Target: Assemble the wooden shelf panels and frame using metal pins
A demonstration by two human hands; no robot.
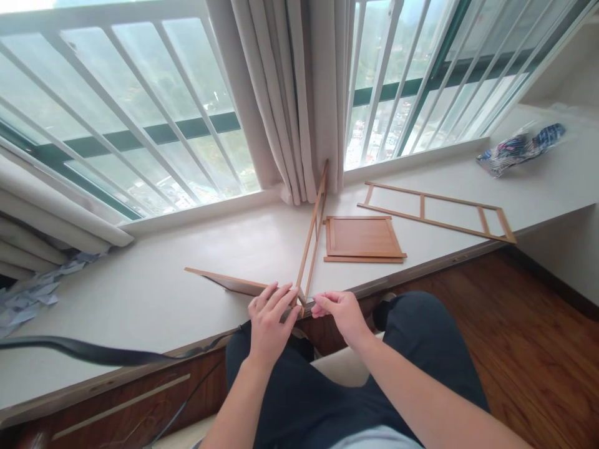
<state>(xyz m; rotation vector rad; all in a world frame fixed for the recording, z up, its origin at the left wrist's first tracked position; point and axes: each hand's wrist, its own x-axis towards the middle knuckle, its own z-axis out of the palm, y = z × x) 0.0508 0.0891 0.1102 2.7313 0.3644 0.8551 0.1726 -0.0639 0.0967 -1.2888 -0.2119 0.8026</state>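
My left hand (271, 321) rests over the near end of a thin wooden panel (224, 280), fingers across it and thumb at the corner. That panel stands on edge and meets a narrow wooden frame (307, 249), also on edge, which runs back toward the curtain. Just right of this corner, my right hand (342, 313) has thumb and fingers pinched together; whatever is between them is too small to name. Flat wooden panels (362, 236) lie to the right of the upright frame. Beyond them a ladder-like wooden frame (422, 207) lies flat.
The white window ledge (154, 293) carries these parts, its front edge close to my knees. A black strap (112, 351) crosses its left side. Curtains (290, 100) hang behind, and a plastic-wrapped patterned bundle (519, 149) sits at far right. Paper scraps (40, 293) lie far left.
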